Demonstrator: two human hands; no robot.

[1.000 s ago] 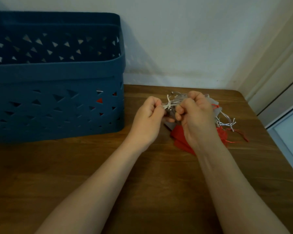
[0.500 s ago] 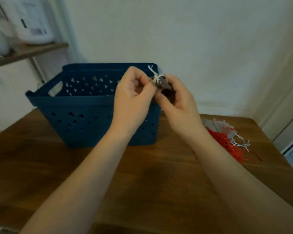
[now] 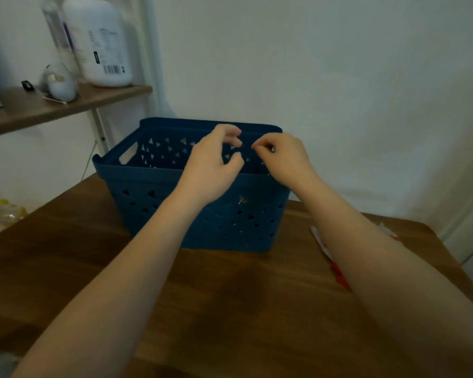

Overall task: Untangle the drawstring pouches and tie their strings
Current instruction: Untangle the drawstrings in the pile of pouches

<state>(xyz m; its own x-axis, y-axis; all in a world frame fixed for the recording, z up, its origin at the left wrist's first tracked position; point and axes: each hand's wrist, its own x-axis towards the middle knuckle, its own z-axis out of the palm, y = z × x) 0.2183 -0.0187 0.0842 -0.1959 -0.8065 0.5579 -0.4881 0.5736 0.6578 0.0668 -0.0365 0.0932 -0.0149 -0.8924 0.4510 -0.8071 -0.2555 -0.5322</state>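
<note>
We see a plain white wall [image 3: 339, 77] behind a dark wooden counter [image 3: 216, 296]; the light is dim. At our left a wooden shelf [image 3: 38, 110] carries a white jug [image 3: 101, 42].

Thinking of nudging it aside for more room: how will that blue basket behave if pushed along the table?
The blue basket would probably slide easily: its walls are punched with triangular holes, so it looks like light plastic. It stands broad and flat on the smooth wooden table, so tipping seems unlikely. It should keep its shape; the rim looks stiff.

2 bare forearms, left hand [image 3: 213, 165], right hand [image 3: 283, 159]; no sleeves.
</note>
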